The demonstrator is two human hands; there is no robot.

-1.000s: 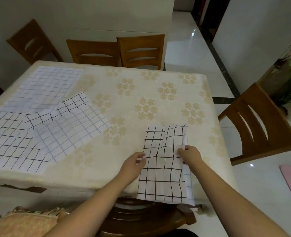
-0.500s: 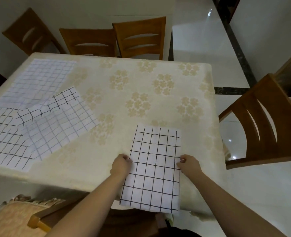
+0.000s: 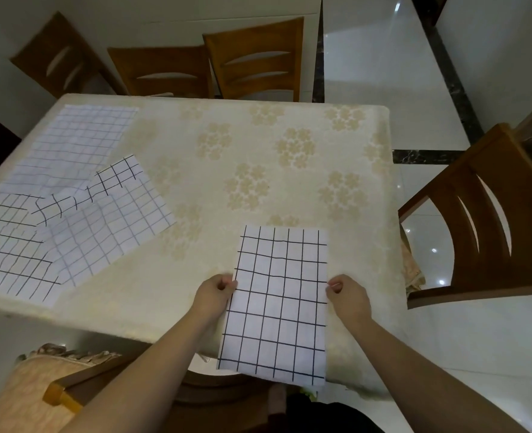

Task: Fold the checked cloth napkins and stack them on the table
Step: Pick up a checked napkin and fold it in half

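A white napkin with a black grid (image 3: 278, 301), folded into a long rectangle, lies at the table's near edge with its lower half hanging over it. My left hand (image 3: 213, 296) pinches its left edge and my right hand (image 3: 349, 296) pinches its right edge, both at mid-length. Several unfolded checked napkins (image 3: 80, 214) lie spread and overlapping on the left part of the table (image 3: 258, 157), which wears a cream cloth with floral prints.
Wooden chairs stand at the far side (image 3: 252, 57), at the far left corner (image 3: 58, 54) and to the right (image 3: 483, 220). A cushioned chair (image 3: 30, 392) sits at the near left, below the table edge. Glossy white floor lies to the right.
The wrinkled napkin has been pulled flat and smooth, and my hands have shifted to its two side edges. The view has tipped further down over the table.
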